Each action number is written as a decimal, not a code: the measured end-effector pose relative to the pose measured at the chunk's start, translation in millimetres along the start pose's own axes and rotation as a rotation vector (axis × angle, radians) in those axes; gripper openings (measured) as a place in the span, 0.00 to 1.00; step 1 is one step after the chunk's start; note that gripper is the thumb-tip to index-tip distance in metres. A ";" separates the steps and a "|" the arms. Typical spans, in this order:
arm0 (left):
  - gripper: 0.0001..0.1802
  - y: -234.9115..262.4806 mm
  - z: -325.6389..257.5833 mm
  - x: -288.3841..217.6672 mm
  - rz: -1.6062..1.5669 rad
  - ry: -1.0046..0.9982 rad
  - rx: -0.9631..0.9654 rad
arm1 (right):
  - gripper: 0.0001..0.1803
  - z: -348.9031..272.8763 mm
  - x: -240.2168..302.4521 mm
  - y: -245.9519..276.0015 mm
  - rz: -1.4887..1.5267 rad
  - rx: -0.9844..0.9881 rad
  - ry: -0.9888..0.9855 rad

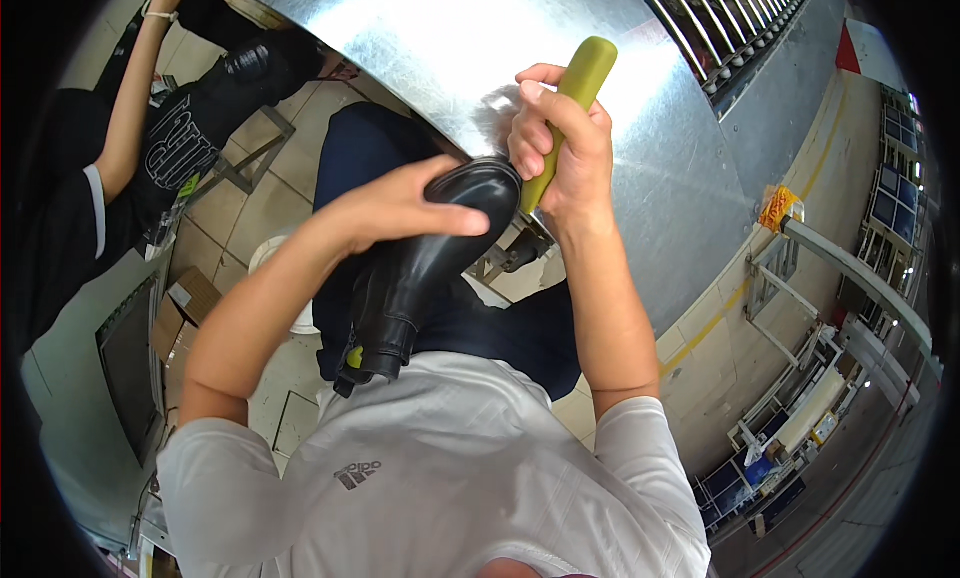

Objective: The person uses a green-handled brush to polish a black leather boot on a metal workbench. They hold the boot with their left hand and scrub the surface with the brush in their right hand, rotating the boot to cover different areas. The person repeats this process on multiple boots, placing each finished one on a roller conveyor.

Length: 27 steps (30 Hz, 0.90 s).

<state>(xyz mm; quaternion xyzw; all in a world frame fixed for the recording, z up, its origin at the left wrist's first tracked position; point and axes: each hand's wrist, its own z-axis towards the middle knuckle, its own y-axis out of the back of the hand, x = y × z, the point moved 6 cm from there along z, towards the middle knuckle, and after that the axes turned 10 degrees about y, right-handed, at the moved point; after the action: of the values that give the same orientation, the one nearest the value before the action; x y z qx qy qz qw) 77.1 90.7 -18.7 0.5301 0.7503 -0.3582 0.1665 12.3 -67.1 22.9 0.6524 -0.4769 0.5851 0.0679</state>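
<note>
1. A glossy black boot slants above the lap, its rounded toe by the edge of the metal table; yellow-green shows near its top opening.
2. The left hand is clamped over the boot's foot, thumb across it.
3. The right hand is closed around an olive-green bar, its lower end beside the toe.
4. The pale shirt bears a small dark chest print.
5. Left, a cardboard box; its contents cannot be told.
</note>
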 end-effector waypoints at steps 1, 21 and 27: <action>0.46 -0.1 -3.8 22.2 -0.123 0.040 0.066 | 0.11 -0.9 0.1 2.6 0.014 -0.011 0.010; 0.32 20.5 -8.4 -18.8 0.338 0.116 -0.040 | 0.11 -4.6 8.9 18.8 0.135 -0.082 0.111; 0.38 25.1 -3.0 -16.3 0.339 -0.023 -0.071 | 0.11 -17.4 9.5 12.2 0.035 -0.114 0.164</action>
<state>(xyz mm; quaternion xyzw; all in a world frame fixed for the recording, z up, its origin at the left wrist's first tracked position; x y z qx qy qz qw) 106.7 86.4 -15.4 0.6387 0.6603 -0.3043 0.2520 -9.7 -67.6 30.3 0.5889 -0.5135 0.6097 0.1333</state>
